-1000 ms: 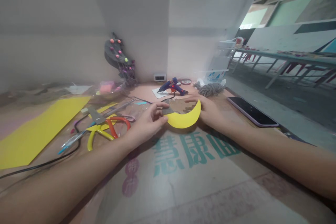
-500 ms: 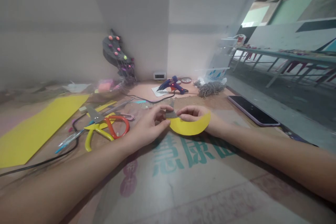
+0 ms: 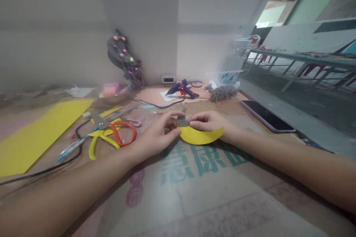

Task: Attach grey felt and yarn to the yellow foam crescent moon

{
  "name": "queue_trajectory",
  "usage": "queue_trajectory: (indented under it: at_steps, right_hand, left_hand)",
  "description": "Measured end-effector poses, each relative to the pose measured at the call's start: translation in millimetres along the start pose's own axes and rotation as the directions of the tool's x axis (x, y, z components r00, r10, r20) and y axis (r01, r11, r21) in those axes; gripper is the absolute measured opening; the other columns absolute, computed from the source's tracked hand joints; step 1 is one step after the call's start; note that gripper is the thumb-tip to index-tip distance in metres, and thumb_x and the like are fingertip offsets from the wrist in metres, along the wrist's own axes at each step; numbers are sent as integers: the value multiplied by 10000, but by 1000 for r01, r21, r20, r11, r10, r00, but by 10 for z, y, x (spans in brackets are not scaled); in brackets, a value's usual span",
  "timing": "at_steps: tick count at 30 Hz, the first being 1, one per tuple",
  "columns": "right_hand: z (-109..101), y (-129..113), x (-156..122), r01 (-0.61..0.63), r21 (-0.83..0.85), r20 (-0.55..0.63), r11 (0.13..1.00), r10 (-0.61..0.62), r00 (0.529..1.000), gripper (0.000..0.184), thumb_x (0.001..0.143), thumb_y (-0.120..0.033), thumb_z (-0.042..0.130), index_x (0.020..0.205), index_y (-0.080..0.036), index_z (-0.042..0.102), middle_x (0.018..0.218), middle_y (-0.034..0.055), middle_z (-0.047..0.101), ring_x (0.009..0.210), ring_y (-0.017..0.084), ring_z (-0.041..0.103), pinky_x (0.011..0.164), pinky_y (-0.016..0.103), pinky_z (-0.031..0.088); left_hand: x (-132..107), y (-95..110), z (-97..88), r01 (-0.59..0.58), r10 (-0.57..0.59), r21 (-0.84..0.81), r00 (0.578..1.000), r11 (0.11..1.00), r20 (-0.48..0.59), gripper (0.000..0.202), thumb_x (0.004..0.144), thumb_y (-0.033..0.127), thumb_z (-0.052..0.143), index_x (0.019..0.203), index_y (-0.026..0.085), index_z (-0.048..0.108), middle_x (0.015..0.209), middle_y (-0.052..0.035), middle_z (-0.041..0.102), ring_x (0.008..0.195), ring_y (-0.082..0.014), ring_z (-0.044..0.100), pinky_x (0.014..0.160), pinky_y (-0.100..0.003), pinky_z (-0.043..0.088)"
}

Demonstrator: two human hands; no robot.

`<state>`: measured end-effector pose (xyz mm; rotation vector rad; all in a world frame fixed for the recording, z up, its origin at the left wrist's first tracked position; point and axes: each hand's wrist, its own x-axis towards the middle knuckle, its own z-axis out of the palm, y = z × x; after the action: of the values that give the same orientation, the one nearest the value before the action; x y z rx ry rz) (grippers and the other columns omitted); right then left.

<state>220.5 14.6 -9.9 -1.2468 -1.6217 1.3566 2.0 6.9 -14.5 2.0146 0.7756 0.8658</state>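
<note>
Nearest lay the printed sheet on the counter. Over it, the yellow crescent was grasped at its left end by the left hand, thumb in front. The right hand, a second earlier at the crescent's raised right tip, had moved inward; its bent fingertips met the grey piece at the crescent's upper edge, though whether they pinched it could not be told. The right tip now sat lower, apparently ungripped. With both hands converged there, work seemed concentrated on the grey piece. Scissors lay leftward, a phone rightward; farther off were yarn and a glue gun.
</note>
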Motion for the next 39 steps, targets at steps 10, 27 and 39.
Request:
queue_trajectory:
  at_steps: [10,27,39]
  right_hand:
    - [39,-89,-32,-4,-117,-3,993,3,1000,223,692,-375,720,813,-188,724,745,12,703,651,136,611,574,237,439]
    - [50,-151,-49,4,-163,7,987,-2,1000,213,699,-369,706,781,-173,711,739,12,705,664,143,616,591,242,451]
    - [39,-67,-27,-15,-54,29,998,16,999,257,679,-396,727,817,-180,699,743,2,685,644,133,593,599,248,433]
  left_hand:
    - [-6,25,6,42,-41,-52,999,998,25,459,895,261,560,1326,216,411,741,34,553,682,-123,546,669,-257,448]
    - [11,-24,-46,118,-97,93,975,989,-202,390,964,446,391,920,171,664,922,-49,693,879,-198,625,771,-287,474]
    - [38,93,-53,131,-115,109,983,985,-145,313,911,387,489,849,173,710,646,1,631,696,-178,592,645,-253,449]
